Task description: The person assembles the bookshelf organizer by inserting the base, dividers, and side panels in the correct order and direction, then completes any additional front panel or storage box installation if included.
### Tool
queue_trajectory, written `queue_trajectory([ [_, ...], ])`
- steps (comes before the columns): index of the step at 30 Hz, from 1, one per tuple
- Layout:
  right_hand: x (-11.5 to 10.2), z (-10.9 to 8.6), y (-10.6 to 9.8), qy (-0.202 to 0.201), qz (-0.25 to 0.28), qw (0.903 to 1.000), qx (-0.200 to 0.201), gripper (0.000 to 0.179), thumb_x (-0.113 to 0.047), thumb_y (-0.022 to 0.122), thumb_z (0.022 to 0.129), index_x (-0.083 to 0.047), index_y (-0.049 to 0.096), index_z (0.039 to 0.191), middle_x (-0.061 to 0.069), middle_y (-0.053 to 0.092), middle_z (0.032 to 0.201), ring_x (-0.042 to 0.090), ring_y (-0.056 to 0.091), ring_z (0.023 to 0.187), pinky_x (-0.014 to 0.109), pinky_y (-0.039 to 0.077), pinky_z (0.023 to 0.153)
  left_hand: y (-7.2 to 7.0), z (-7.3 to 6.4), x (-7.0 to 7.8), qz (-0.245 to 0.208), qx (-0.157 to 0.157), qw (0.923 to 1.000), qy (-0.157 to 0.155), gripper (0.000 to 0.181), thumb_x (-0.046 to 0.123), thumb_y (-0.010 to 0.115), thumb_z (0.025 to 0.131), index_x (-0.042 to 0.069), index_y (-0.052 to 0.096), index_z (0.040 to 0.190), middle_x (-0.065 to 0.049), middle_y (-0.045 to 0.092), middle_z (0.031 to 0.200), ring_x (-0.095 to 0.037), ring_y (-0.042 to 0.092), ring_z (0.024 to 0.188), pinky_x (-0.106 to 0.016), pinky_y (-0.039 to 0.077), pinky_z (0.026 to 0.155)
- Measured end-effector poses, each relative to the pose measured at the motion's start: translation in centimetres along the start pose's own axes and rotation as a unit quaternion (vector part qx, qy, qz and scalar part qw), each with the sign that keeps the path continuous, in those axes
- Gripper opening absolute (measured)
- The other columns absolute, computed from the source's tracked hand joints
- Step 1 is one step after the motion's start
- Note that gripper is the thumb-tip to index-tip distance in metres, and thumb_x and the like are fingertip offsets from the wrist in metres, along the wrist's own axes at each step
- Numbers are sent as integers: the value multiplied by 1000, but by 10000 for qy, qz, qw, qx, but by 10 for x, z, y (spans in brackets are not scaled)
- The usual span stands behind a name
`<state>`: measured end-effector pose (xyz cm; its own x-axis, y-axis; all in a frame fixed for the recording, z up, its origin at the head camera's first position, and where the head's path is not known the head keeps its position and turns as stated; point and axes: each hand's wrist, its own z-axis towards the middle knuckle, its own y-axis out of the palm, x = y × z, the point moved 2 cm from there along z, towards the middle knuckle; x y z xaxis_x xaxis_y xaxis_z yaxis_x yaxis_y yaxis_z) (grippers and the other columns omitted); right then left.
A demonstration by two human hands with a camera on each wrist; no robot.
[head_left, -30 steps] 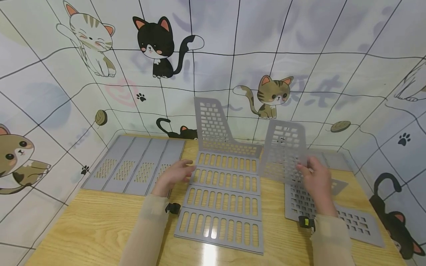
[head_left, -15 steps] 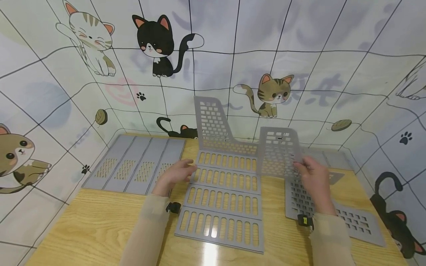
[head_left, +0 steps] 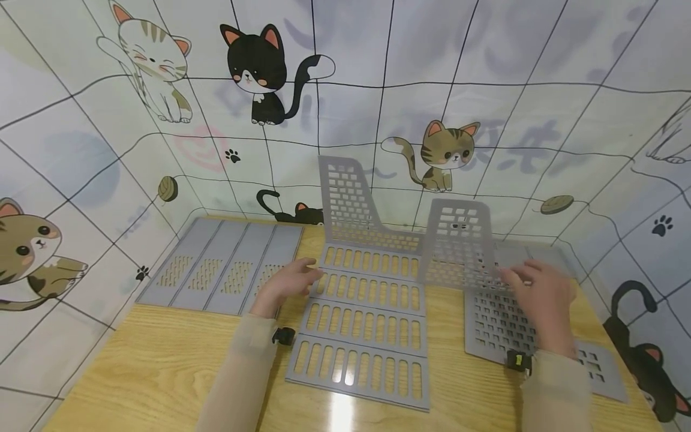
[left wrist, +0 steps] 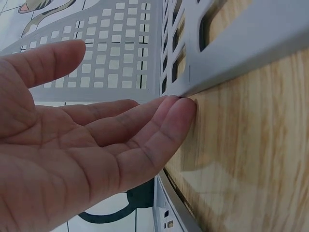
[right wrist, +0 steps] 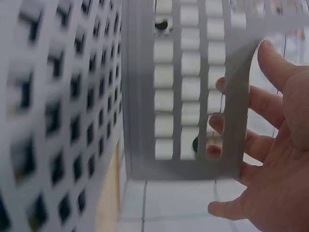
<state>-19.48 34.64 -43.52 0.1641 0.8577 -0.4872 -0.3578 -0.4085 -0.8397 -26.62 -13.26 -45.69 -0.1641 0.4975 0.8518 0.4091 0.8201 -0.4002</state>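
My left hand (head_left: 287,282) is beside the grey slotted panel (head_left: 360,354) lying on the table, in the head view. In the left wrist view its fingers (left wrist: 145,154) are extended, with fingertips right at that panel's edge. An L-shaped grey mesh panel (head_left: 345,195) stands upright at the slotted panel's far edge. To its right stands a second mesh panel (head_left: 459,240), at the slotted panel's right side. My right hand (head_left: 545,300) straddles this second panel's edge: thumb (right wrist: 273,63) at the near side, spread fingers showing behind it through the holes in the right wrist view.
A grooved grey panel (head_left: 216,264) with small perforations lies at the left. Flat mesh panels (head_left: 496,324) lie at the right, partly under my right forearm, with another grey panel (head_left: 596,369) beyond. A cat-patterned sheet (head_left: 367,102) encloses the wooden table (head_left: 162,360).
My right hand first pinches the second mesh panel's edge, then slides right with fingers spread. That panel's top dips, then rises again. My left hand stays in place.
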Motion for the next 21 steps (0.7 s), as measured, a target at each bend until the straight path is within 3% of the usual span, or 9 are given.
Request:
queue_trajectory([
  [4,16,0,-4,834,455,9954,-155,63,-46,46,109,10,60,135,32,32,160,54,29,145,71,23,117,0,0,0,-35,-13,10000,5,65,30,54,108,4,28,162,-25,48,153,-26,61,87,-46,46,96],
  [9,23,0,-6,1893,829,9778,-346,77,-55,34,108,5,34,156,34,33,157,53,37,140,68,37,110,0,1,0,-39,-21,10000,28,65,29,53,108,3,28,162,-25,47,154,-26,59,83,-45,46,94],
  [11,25,1,-7,2211,897,9702,-428,84,-60,31,106,5,24,160,37,32,156,55,36,140,68,37,111,0,2,1,-34,-17,10000,23,65,29,53,108,4,28,162,-25,47,154,-26,61,85,-46,47,95],
  [16,25,1,-8,2470,1011,9616,-648,90,-64,27,105,7,18,160,39,29,156,57,33,141,68,35,113,0,3,-1,-6,10,10000,8,64,30,54,108,4,29,162,-25,47,154,-29,67,99,-50,49,102],
  [21,20,1,-5,2478,1149,9595,-688,89,-64,25,106,6,17,160,40,29,156,56,33,142,68,34,114,-2,3,-2,-38,-50,10000,27,64,30,53,108,3,30,161,-26,44,156,-33,69,110,-54,46,108],
])
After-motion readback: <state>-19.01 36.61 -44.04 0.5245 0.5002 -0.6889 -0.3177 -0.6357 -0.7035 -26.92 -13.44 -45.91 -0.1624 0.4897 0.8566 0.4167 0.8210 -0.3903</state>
